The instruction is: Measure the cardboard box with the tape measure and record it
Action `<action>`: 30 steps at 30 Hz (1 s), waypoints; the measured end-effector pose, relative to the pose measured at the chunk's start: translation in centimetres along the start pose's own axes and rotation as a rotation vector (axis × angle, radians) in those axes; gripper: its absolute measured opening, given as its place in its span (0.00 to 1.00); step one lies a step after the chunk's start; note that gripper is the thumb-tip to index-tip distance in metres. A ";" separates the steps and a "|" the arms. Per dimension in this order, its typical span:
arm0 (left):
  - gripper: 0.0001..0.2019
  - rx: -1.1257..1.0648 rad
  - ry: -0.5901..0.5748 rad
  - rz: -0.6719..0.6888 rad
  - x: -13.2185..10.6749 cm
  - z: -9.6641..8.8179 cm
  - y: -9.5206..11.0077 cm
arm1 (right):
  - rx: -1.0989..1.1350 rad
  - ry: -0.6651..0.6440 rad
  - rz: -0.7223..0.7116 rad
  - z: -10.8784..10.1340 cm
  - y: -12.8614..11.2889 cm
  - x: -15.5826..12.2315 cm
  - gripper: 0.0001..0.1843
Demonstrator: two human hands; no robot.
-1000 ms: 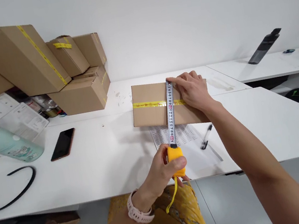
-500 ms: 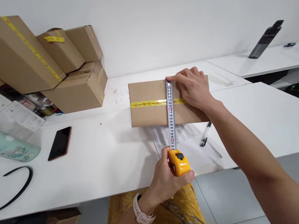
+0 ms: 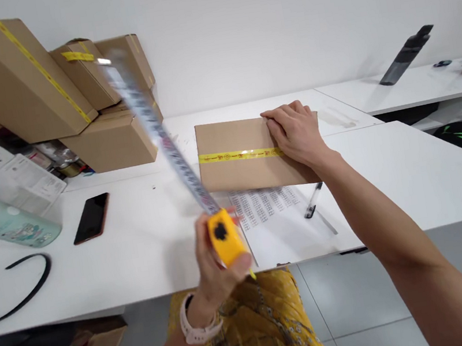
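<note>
Yellow and compact, the tape measure (image 3: 227,239) sits clamped in your left hand (image 3: 217,268), thumb on one side and fingers on the other, just off centre toward 6 o'clock. Half a second ago its metal blade (image 3: 164,139) lay across the cardboard box (image 3: 234,137); now it is clear of the box and swung out toward 11 o'clock, its end blurred in front of the stacked cartons (image 3: 111,148).

Your right hand (image 3: 297,133) stays on the box's right part, fingers close together at the far edge, but the blade end is no longer beneath the index fingertip. Whether those fingers clamp the cardboard, one cannot tell. The box keeps its place on the white table (image 3: 390,183), slightly toward 1 o'clock of centre, its band of yellow packing tape (image 3: 232,155) now uncrossed by the blade.

Past the box's near edge, toward 5 o'clock, more of the printed sheet (image 3: 273,219) shows than before, the pen (image 3: 313,202) lying at 4. The phone (image 3: 91,218) rests at 9 o'clock, the dark bottle (image 3: 407,54) at 2, both unmoved on their surfaces.
</note>
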State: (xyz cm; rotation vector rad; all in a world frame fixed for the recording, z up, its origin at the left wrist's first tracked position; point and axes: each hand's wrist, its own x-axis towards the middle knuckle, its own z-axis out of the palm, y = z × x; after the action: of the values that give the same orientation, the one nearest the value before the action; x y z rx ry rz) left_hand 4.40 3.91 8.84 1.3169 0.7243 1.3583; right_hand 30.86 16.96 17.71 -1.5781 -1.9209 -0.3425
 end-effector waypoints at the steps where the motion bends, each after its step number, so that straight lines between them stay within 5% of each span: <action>1: 0.33 0.024 0.099 0.087 0.9 -0.8 0.2 | 0.005 0.005 -0.007 -0.2 -0.2 -0.5 0.25; 4: 0.30 0.048 0.220 0.126 3.3 -2.6 0.3 | 0.016 0.018 -0.013 -0.9 -1.1 -2.5 0.25; 10: 0.27 -0.054 0.170 -0.056 3.9 -3.1 -1.1 | 0.012 0.088 0.089 -1.8 -1.5 -7.6 0.21; 14: 0.25 -0.043 0.179 -0.109 3.4 -2.7 -1.5 | 0.232 0.405 0.496 -1.0 0.9 -10.9 0.33; 18: 0.25 -0.007 0.158 -0.122 3.5 -2.2 -1.5 | 0.689 0.239 0.857 0.3 3.5 -12.0 0.35; 21: 0.25 0.037 0.146 -0.061 4.1 -1.9 -1.0 | 0.729 0.178 0.749 0.2 4.0 -10.8 0.33; 25: 0.26 0.040 0.172 0.036 6.3 -2.0 -1.0 | 0.727 0.274 0.568 0.2 4.1 -7.5 0.30; 30: 0.26 0.074 0.192 -0.047 8.9 -2.9 -2.5 | 0.805 0.230 0.681 4.8 5.1 -5.5 0.28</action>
State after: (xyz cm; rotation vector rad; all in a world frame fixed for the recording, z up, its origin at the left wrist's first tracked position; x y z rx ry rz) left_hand 3.81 13.58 8.63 1.2298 0.9382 1.4451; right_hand 34.76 16.61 9.77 -1.4160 -1.0273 0.4670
